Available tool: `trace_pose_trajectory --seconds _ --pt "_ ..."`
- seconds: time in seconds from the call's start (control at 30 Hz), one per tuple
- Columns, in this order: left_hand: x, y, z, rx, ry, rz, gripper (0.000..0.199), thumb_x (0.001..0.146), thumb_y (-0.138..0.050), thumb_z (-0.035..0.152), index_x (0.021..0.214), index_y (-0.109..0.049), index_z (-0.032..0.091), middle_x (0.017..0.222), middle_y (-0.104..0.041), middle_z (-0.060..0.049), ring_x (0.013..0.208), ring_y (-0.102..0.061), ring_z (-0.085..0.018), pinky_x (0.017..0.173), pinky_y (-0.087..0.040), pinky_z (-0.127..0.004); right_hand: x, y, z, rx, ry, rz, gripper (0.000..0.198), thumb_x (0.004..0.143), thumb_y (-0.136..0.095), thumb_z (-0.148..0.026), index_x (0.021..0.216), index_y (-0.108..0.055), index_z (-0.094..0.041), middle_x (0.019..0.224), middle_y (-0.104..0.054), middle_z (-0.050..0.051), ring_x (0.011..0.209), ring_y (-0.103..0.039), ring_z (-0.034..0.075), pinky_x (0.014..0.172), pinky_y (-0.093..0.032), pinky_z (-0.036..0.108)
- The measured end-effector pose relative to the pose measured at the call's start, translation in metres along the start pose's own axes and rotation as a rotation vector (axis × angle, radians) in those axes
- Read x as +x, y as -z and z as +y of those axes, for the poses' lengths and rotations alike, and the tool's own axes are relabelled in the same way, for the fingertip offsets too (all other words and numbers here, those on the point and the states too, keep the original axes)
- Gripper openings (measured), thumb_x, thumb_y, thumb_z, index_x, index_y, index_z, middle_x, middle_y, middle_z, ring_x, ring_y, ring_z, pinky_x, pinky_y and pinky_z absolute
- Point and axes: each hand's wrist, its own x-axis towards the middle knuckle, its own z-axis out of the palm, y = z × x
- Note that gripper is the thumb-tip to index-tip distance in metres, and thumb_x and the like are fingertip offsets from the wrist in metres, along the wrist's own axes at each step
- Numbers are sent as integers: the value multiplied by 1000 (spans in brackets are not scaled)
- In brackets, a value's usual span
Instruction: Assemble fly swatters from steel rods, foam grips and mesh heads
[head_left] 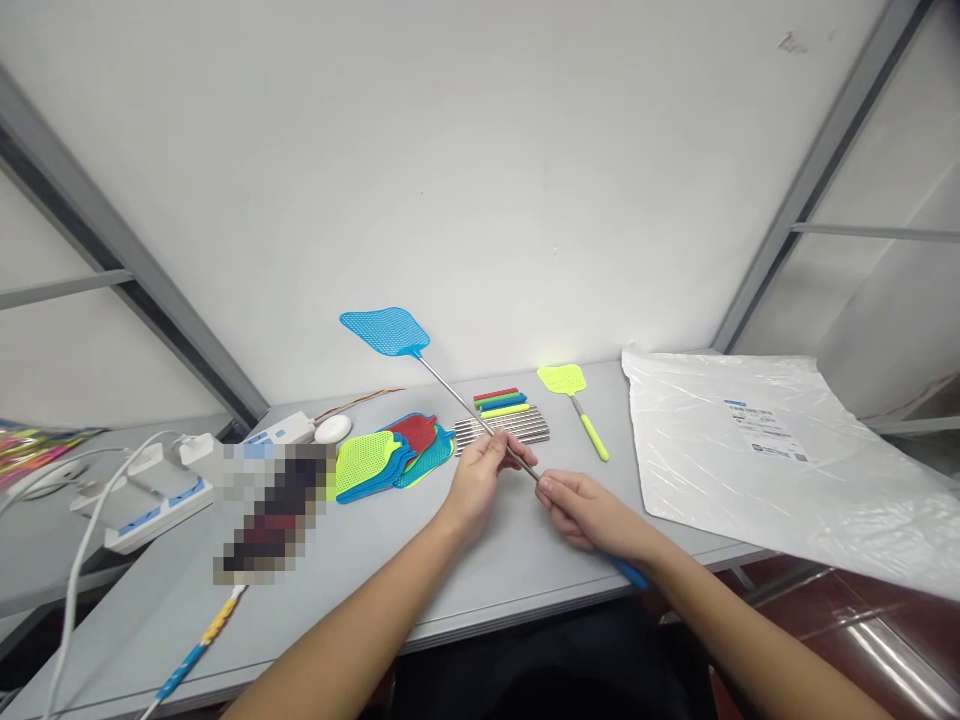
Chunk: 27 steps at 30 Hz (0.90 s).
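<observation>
A blue fly swatter [386,331] is held up at a slant over the table, its mesh head up and to the left. My left hand [484,480] is closed round the middle of its metal rod. Lower down, my right hand [589,508] grips the rod near the blue handle, whose end pokes out below the wrist. Behind my left hand lie a row of metal rods [538,426] and several coloured handles [501,400]. To the left is an overlapping pile of swatter heads [367,460] in yellow-green, blue, red and teal.
A yellow-green fly swatter [592,430] lies right of the rods. Beyond it, a large white plastic package [705,480] overhangs the table's front edge. At left are power strips [161,510] with cables, a white round object [332,429] and a blurred-out item [277,515].
</observation>
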Motion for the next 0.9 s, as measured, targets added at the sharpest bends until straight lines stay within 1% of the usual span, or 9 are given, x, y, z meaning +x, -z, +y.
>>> trace_pose_trajectory --seconds 0.13,0.23,0.37,0.43,0.53,0.63,0.77,0.83,0.9 --pt "2 10 9 -37 -103 117 33 90 -50 44 76 -59 16 73 -64 -5 73 -59 -16 73 -45 -30 -2 0 -6 -53 -26 -43 34 93 -40 -53 78 -39 -23 49 -26 -12 39 -16 6 35 -15 19" --pt "1 13 12 7 -154 128 35 91 -49 45 76 -60 16 73 -64 -6 73 -59 -17 72 -45 -30 -4 3 -17 -203 -27 -53 36 95 -36 -53 76 -37 -23 53 -29 -10 42 -21 7 38 -18 20" --pt "0 16 12 4 -194 182 33 91 -49 45 79 -61 16 81 -66 -7 78 -61 -19 73 -47 -31 -3 6 -41 -649 104 65 35 96 -37 -46 74 -43 -21 66 -47 -4 59 -42 10 55 -33 23" --pt "2 19 11 -31 -207 256 33 92 -48 44 81 -61 16 85 -66 -7 77 -62 -18 70 -48 -30 2 6 -53 -861 157 116 32 97 -36 -42 76 -48 -21 74 -55 -2 67 -49 13 61 -35 25" --pt "6 22 11 -21 -253 330 35 93 -44 46 82 -60 16 87 -66 -7 71 -60 -16 68 -48 -29 12 7 -66 -1092 163 158 29 98 -35 -40 82 -52 -22 77 -61 -1 69 -54 15 61 -34 26" --pt "12 20 12 38 -245 290 36 92 -44 48 83 -59 17 83 -64 -5 64 -57 -13 65 -46 -28 25 11 -74 -1256 208 180 28 98 -34 -39 87 -54 -22 82 -65 2 71 -58 17 61 -34 27" --pt "23 13 14 126 -129 81 35 93 -44 46 76 -56 18 67 -55 0 59 -51 -13 62 -43 -27 45 23 -79 -1362 285 118 28 99 -31 -37 91 -54 -23 90 -67 3 74 -61 18 61 -36 27" --pt "27 13 16 205 -129 69 43 94 -41 44 62 -52 18 60 -49 0 59 -47 -13 63 -40 -27 53 29 -80 -1405 309 101 26 99 -32 -35 92 -54 -23 92 -67 3 73 -61 17 59 -35 28" --pt "28 15 17 288 -154 121 50 94 -40 43 51 -45 18 57 -44 -1 61 -43 -14 64 -37 -27 59 33 -81 -1456 332 80 25 100 -31 -35 91 -52 -23 90 -67 2 70 -60 17 56 -33 28"
